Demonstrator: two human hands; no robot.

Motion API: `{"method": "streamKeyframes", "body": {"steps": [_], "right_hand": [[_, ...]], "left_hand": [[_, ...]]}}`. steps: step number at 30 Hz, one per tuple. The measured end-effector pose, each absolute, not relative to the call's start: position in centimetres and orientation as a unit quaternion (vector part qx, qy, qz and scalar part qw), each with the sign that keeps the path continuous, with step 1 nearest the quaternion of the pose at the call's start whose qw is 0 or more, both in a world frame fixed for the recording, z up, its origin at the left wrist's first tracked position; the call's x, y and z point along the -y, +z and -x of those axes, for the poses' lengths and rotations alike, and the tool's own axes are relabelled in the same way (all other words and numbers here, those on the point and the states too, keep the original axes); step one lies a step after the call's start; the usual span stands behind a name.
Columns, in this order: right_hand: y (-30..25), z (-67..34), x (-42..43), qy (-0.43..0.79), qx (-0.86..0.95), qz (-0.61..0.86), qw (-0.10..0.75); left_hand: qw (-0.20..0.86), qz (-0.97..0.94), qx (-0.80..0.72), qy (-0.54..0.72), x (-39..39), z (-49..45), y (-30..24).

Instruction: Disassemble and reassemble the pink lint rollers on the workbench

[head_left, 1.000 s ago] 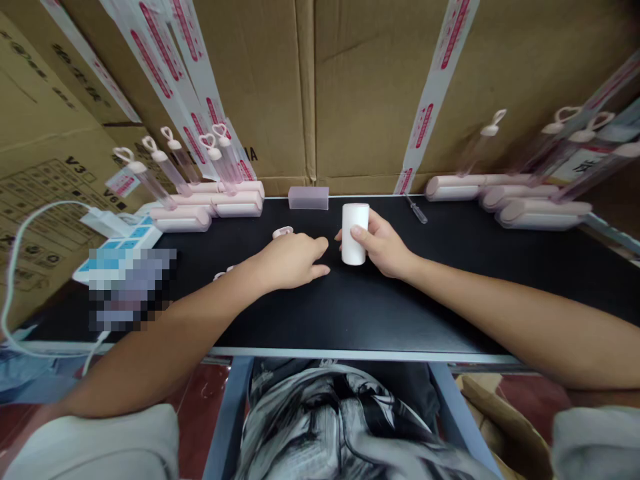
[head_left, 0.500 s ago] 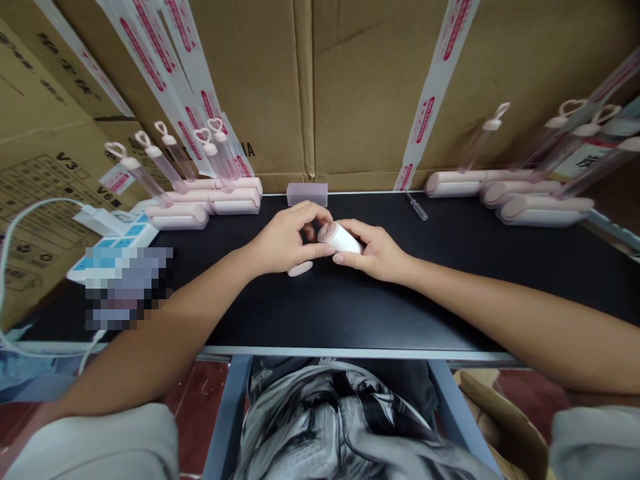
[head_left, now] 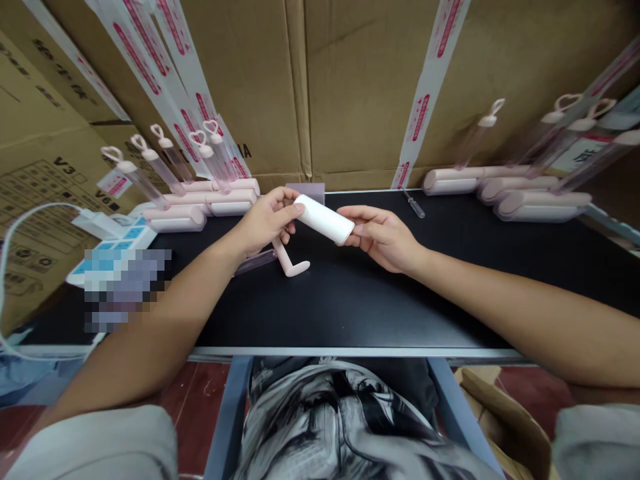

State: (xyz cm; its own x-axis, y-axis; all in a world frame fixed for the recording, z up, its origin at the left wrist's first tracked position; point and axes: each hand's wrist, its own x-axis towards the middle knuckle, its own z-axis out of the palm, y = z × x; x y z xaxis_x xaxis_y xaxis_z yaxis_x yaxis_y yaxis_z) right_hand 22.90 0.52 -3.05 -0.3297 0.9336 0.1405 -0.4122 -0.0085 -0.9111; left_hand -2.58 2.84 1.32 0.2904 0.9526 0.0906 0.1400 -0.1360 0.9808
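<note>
My left hand [head_left: 273, 220] is closed on the upper left end of a white roll [head_left: 325, 220] that looks like a lint roller's sheet roll. The fingers of my right hand [head_left: 383, 233] pinch its lower right end. The roll is tilted and held above the black table. Below my left hand lies a pale pink angled piece [head_left: 290, 261], like a roller handle, with a flat rounded foot. Beside it is a clear purplish plastic part [head_left: 256, 262], partly hidden by my left hand and forearm. Behind the roll stands a translucent lilac block [head_left: 313, 192].
Pink-and-white rollers with clear handles and heart loops stand at the left [head_left: 175, 219] and the right [head_left: 545, 207]. A small screwdriver [head_left: 415, 205] lies near the back edge. At left are a power strip [head_left: 115, 247] and a pixelated object [head_left: 127, 287]. Cardboard boxes [head_left: 365, 100] wall the back.
The roll has turned and lifted, so its long side now shows instead of its capped end. My hands have moved apart to its two ends. The pink piece and clear part have come into view.
</note>
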Motion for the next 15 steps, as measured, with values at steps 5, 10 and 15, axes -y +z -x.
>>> {"method": "streamKeyframes", "body": {"steps": [5, 10, 15], "right_hand": [[-3.11, -22.94, -0.54, 0.658, 0.473, 0.281, 0.514], [-3.04, -23.05, -0.90, 0.660, 0.460, 0.283, 0.522], [-2.96, -23.11, -1.02, 0.650, 0.452, 0.306, 0.530]], "left_hand": [[0.494, -0.631, -0.432, 0.412, -2.70, 2.59, 1.55], [0.487, -0.643, -0.429, 0.407, -2.90, 2.66, 1.38], [0.480, -0.652, -0.420, 0.410, -3.00, 2.69, 1.10]]}}
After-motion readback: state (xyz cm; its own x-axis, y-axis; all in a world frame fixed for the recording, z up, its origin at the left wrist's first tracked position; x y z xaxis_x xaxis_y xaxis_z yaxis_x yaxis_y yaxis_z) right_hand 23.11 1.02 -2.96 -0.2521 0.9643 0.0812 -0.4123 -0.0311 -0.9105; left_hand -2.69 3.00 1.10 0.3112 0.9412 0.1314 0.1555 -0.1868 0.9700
